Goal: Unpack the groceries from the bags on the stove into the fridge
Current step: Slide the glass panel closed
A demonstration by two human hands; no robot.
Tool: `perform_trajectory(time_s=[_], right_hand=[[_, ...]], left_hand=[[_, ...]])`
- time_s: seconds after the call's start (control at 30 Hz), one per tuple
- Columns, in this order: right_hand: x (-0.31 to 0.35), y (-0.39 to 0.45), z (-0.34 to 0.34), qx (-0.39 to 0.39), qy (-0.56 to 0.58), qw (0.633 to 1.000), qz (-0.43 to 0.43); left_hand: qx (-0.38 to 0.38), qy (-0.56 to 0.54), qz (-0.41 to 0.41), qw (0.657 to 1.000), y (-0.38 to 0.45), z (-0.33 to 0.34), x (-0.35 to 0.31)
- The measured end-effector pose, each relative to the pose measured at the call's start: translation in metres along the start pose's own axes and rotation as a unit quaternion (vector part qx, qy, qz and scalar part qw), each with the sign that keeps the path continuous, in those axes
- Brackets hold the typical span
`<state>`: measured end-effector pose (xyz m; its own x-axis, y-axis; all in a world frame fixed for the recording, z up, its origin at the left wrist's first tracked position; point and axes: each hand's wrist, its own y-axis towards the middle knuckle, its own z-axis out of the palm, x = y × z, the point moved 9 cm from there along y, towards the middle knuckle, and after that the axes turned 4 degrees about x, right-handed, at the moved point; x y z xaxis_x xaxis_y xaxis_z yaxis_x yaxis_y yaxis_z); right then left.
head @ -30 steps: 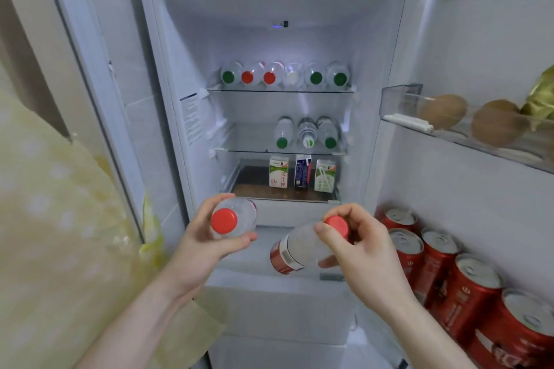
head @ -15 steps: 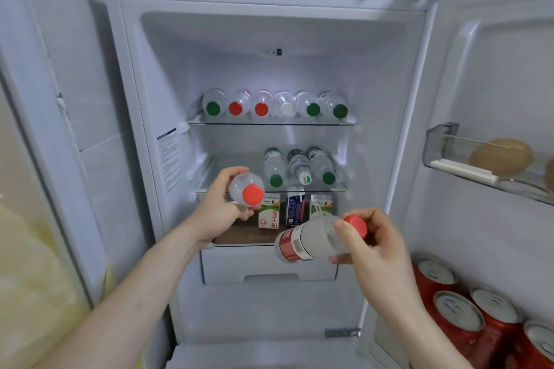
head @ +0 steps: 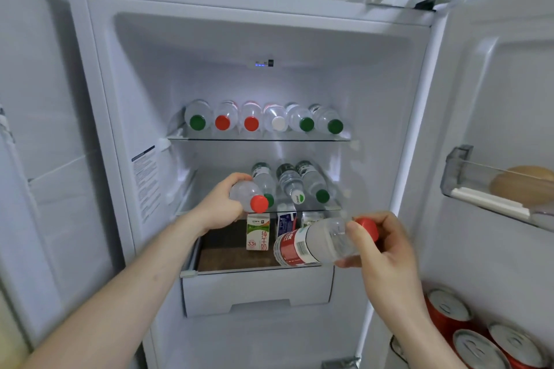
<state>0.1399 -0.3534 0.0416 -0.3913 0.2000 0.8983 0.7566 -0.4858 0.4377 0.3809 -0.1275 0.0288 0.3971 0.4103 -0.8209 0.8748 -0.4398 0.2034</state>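
Clearly the step in hand is laying the clear plastic water bottle with the red cap [head: 248, 196] on the middle glass shelf [head: 302, 209], in the free space to the left of the three green-capped bottles [head: 292, 184] lying there. To do it well, I judge the bottle should go in base first, parallel to its neighbours with the cap facing out, low enough to clear the shelf above, and be released only once it rests flat so it cannot roll toward the edge. The left hand [head: 220, 207] reaches forward with the arm extended, fingers and thumb curled round the bottle's body, holding it at the shelf's front edge, just beside the leftmost green-capped bottle. The right hand [head: 382, 249] waits lower and nearer the open door, fingers and thumb wrapped round the neck end of a second red-capped bottle with a red label [head: 311, 244], held roughly level with its base pointing left, in front of the small milk cartons [head: 257, 232] on the shelf below.
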Motion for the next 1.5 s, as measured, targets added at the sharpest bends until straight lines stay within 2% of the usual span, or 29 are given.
perform_trajectory(time_s=[0.23, 0.73, 0.83, 0.93, 1.1, 1.27, 1.4, 1.5], right_hand=[[-0.007, 0.016, 0.011, 0.013, -0.012, 1.0, 0.009], [-0.022, 0.028, 0.041, 0.04, 0.014, 0.999, 0.012], [-0.02, 0.027, 0.045, 0.044, 0.03, 0.999, 0.001], [-0.017, 0.028, 0.051, 0.045, 0.04, 0.998, -0.013], [-0.017, 0.034, 0.083, 0.04, 0.106, 0.993, -0.031], [-0.048, 0.046, 0.129, 0.006, 0.163, 0.986, 0.044], [-0.071, 0.046, 0.154, -0.005, 0.168, 0.984, 0.055], [-0.08, 0.043, 0.164, -0.001, 0.155, 0.987, 0.043]], left_hand=[[0.074, 0.224, -0.03, 0.971, 0.037, 0.007, 0.011], [0.074, 0.167, -0.063, 0.981, 0.07, 0.008, 0.011], [0.04, 0.137, -0.044, 0.989, 0.063, -0.001, 0.004], [-0.031, 0.059, -0.001, 0.998, 0.047, -0.019, -0.014], [-0.141, -0.022, 0.043, 0.989, -0.002, -0.057, -0.036], [-0.201, 0.08, 0.021, 0.976, -0.034, -0.067, -0.028], [-0.186, 0.106, -0.04, 0.976, -0.041, -0.06, 0.006], [-0.201, 0.113, -0.038, 0.972, -0.043, -0.059, 0.013]])
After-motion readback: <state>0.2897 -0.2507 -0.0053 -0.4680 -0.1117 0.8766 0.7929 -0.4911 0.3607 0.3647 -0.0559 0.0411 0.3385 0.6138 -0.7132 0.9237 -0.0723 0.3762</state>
